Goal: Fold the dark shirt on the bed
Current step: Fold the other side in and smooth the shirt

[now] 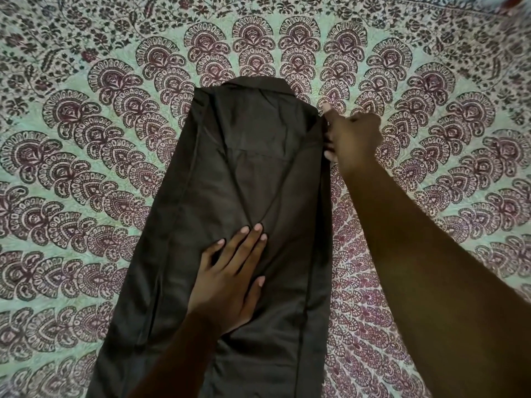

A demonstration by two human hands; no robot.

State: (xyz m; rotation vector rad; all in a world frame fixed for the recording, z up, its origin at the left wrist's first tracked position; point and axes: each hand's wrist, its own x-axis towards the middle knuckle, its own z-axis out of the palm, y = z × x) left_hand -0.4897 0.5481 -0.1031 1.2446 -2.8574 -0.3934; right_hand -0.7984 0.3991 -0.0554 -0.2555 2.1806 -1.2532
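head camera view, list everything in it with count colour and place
dark shirt: one, very dark brown, lying lengthwise mid-bed, sides folded in, collar at the far end
bedspread: one, pale green with a maroon peacock-feather print, covering the whole bed
unclear item: one, red and blue, top right corner, too cut off to name
left hand: one, pressing flat on the shirt's middle, fingers straight
right hand: one, at the shirt's right edge near the collar, appears to pinch that edge

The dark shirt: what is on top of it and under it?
The left hand lies flat on the shirt. Under it is the patterned bedspread; that covered part cannot be seen.
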